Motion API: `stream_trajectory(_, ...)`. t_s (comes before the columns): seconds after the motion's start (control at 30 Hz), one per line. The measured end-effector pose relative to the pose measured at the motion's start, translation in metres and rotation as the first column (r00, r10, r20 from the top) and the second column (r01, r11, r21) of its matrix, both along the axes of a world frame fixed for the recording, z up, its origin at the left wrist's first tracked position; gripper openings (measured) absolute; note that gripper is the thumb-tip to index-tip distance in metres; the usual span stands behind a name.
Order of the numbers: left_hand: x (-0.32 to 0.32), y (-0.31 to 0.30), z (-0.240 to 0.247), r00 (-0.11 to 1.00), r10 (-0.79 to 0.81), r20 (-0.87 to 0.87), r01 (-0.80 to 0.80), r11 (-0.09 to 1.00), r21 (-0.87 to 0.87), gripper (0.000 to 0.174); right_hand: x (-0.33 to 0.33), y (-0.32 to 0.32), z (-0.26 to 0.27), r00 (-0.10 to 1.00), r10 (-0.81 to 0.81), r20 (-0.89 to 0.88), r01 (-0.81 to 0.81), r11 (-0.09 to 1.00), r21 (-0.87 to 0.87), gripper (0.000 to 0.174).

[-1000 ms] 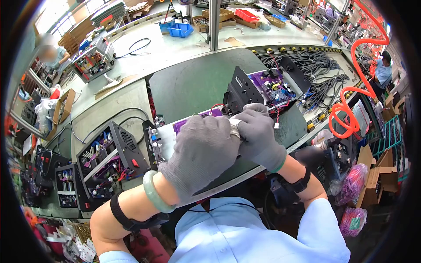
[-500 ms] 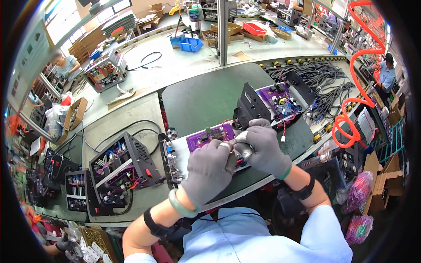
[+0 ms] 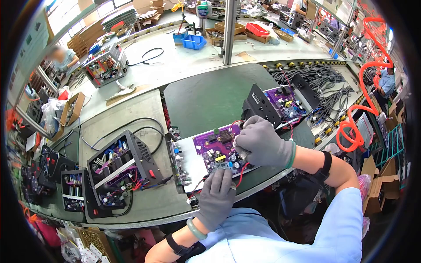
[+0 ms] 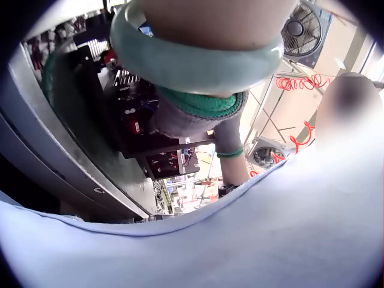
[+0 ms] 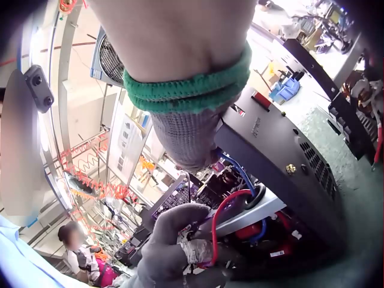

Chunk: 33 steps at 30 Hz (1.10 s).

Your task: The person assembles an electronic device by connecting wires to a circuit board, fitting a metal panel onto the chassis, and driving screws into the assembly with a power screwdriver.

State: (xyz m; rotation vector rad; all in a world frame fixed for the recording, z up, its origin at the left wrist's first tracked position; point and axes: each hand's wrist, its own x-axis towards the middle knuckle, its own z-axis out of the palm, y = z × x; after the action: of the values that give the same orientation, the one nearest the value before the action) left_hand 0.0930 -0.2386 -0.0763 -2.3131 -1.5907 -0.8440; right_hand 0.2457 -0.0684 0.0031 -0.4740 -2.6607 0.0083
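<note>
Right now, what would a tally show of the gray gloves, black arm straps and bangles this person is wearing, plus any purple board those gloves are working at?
Gray gloves: 2
Black arm straps: 2
Bangle: 1
Purple board: 1
Total: 6

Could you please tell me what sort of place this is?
Probably an electronics assembly workshop: there is a purple circuit board, an open black equipment housing, and a heap of dark cables.

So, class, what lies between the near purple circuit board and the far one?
Mainly a black panel, with the right hand by its lower edge; the head view shows this.
</note>
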Motion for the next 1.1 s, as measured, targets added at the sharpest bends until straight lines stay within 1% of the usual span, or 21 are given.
stream_trajectory(0.07,0.001,0.000,0.001,1.000,-0.001,0.020,0.000,1.000,0.030,0.016,-0.002,0.000,0.001,0.999,0.014,0.031,-0.014,1.000,0.003,0.015)
stream_trajectory(0.17,-0.001,0.001,0.008,0.999,-0.013,0.047,0.012,1.000,0.023,0.016,-0.006,0.000,0.003,0.997,0.041,0.059,-0.041,0.999,0.002,0.015)
stream_trajectory(0.23,0.000,0.000,0.012,0.997,-0.022,0.073,0.022,1.000,0.005,0.016,-0.008,-0.001,0.004,0.989,0.061,0.137,-0.067,0.997,0.043,0.012)
stream_trajectory(0.27,0.001,0.000,0.014,0.996,-0.024,0.091,0.025,1.000,-0.007,0.017,-0.008,0.000,0.006,0.988,0.071,0.137,-0.077,0.996,0.040,0.012)
stream_trajectory(0.3,0.000,0.001,0.017,0.997,-0.005,0.081,0.006,1.000,-0.013,0.017,-0.008,0.001,0.007,0.981,0.101,0.168,-0.102,0.995,0.000,0.011)
stream_trajectory(0.33,-0.001,0.001,0.020,0.991,-0.048,0.121,0.054,0.997,-0.048,0.020,-0.011,0.002,0.008,0.971,0.148,0.190,-0.142,0.989,-0.044,0.012)
stream_trajectory(0.37,-0.005,-0.001,0.022,0.985,-0.071,0.156,0.085,0.993,-0.084,0.022,-0.013,0.003,0.012,0.961,0.143,0.238,-0.130,0.989,-0.070,0.013)
stream_trajectory(0.4,-0.008,-0.002,0.023,0.975,-0.085,0.203,0.108,0.989,-0.103,0.025,-0.015,0.005,0.011,0.953,0.154,0.262,-0.140,0.988,-0.069,0.018)
stream_trajectory(0.47,-0.012,-0.004,0.028,0.956,-0.099,0.276,0.147,0.976,-0.159,0.029,-0.023,0.008,0.015,0.935,0.199,0.294,-0.177,0.979,-0.099,0.019)
stream_trajectory(0.5,-0.013,-0.005,0.032,0.948,-0.092,0.305,0.159,0.967,-0.201,0.026,-0.024,0.010,0.013,0.939,0.210,0.273,-0.189,0.977,-0.101,0.017)
stream_trajectory(0.57,-0.016,-0.006,0.036,0.920,-0.104,0.379,0.202,0.953,-0.227,0.023,-0.022,0.014,0.009,0.930,0.205,0.307,-0.169,0.976,-0.138,0.015)
stream_trajectory(0.7,-0.015,-0.006,0.039,0.917,-0.101,0.385,0.199,0.954,-0.223,0.022,-0.021,0.011,0.016,0.912,0.215,0.349,-0.176,0.974,-0.140,0.013)
stream_trajectory(0.77,-0.014,-0.001,0.045,0.922,-0.112,0.372,0.207,0.952,-0.227,0.021,-0.030,0.013,0.022,0.852,0.219,0.476,-0.201,0.976,-0.090,0.012)
stream_trajectory(0.8,-0.013,0.002,0.049,0.913,-0.108,0.393,0.225,0.937,-0.268,0.019,-0.030,0.012,0.023,0.874,0.224,0.430,-0.176,0.973,-0.149,0.011)
stream_trajectory(0.83,-0.011,0.001,0.050,0.914,-0.106,0.392,0.224,0.937,-0.268,0.019,-0.024,0.011,0.017,0.875,0.226,0.429,-0.178,0.973,-0.149,0.011)
stream_trajectory(0.9,-0.011,0.003,0.053,0.925,-0.067,0.375,0.185,0.939,-0.290,0.017,-0.022,0.014,0.012,0.941,0.192,0.280,-0.151,0.975,-0.163,0.010)
stream_trajectory(0.93,-0.011,0.002,0.055,0.933,-0.083,0.349,0.173,0.956,-0.237,0.017,-0.019,0.012,0.015,0.945,0.196,0.261,-0.160,0.975,-0.151,0.008)
stream_trajectory(0.97,-0.012,0.002,0.059,0.938,-0.073,0.340,0.159,0.960,-0.230,0.017,-0.019,0.006,0.023,0.945,0.206,0.255,-0.175,0.974,-0.141,0.008)
stream_trajectory(1.03,-0.012,0.002,0.069,0.961,-0.081,0.265,0.114,0.987,-0.113,0.018,-0.016,-0.012,0.034,0.979,0.183,0.092,-0.184,0.983,0.005,0.009)
stream_trajectory(1.07,-0.009,0.004,0.071,0.960,-0.075,0.269,0.093,0.994,-0.057,0.019,-0.011,-0.019,0.037,0.987,0.160,-0.021,-0.160,0.987,-0.018,0.015)
stream_trajectory(1.1,-0.008,0.008,0.074,0.960,-0.053,0.273,0.072,0.996,-0.059,0.019,-0.001,-0.022,0.040,0.983,0.181,-0.016,-0.181,0.983,-0.021,0.015)
